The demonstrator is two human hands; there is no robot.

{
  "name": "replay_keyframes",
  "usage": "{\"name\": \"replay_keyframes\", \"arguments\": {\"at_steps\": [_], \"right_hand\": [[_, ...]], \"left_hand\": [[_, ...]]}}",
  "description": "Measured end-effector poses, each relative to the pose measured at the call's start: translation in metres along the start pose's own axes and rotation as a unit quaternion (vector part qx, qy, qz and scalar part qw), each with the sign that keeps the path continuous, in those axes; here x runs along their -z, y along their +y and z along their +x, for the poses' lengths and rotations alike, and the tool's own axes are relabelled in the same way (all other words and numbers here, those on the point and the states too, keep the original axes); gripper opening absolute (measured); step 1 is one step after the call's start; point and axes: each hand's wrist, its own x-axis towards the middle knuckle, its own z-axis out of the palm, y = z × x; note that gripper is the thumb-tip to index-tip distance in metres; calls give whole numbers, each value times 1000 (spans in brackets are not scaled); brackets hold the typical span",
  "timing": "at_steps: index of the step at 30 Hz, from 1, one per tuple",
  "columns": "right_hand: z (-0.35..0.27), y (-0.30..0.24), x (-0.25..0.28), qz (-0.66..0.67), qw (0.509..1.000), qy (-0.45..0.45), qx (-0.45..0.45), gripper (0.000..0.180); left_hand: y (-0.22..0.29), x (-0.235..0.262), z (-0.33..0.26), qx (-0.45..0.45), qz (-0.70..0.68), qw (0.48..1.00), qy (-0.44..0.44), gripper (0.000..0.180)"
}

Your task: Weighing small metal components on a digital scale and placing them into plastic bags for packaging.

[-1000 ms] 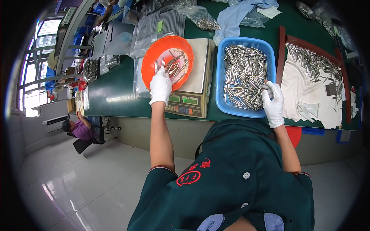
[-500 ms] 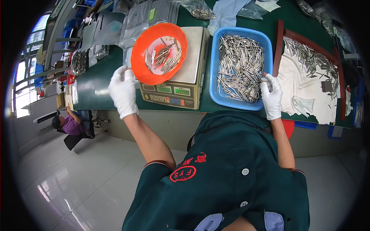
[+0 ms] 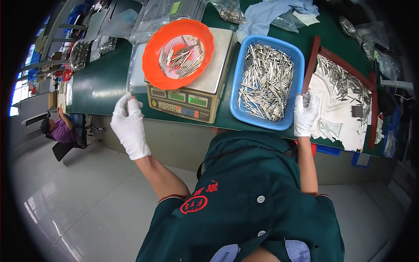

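My left hand (image 3: 128,126), in a white glove, hovers before the table edge, left of the scale. Its fingers are curled together by the corner of a clear plastic bag (image 3: 136,72); whatever they hold is hidden. My right hand (image 3: 306,114), also gloved, is at the right rim of the blue basket (image 3: 236,98), loosely bent with a gap between thumb and fingers. Many slim metal pins (image 3: 266,83) fill the basket. On the digital scale (image 3: 216,61) rests an orange bowl (image 3: 152,72) with a smaller heap of metal pins (image 3: 181,61).
Right of the basket, a wooden-edged tray (image 3: 310,65) holds white cloth (image 3: 334,109) and scattered pins (image 3: 345,78). Bagged pins (image 3: 233,16) and blue cloth (image 3: 257,19) lie at the back. A seated person (image 3: 63,129) is far left.
The whole view has shifted, with the table things appearing further left. My left hand has moved nearer to me, away from the bowl. My right hand stays beside the basket.
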Motion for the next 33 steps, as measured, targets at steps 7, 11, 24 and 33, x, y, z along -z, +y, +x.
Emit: {"name": "replay_keyframes", "arguments": {"at_steps": [7,11,24,33], "right_hand": [[15,24,4,-121,986,-110,-34,58],[27,18,-2,-163,974,-160,-14,57],[61,52,-23,136,952,-262,-85,40],[77,38,-10,153,938,-291,-109,37]], "left_hand": [[7,-110,-76,-161,44,910,-379,35],[-3,-167,-95,-206,211,885,-360,63],[-26,-241,-89,-79,128,973,-175,23],[-20,-221,-93,-39,49,969,-241,17]]}}
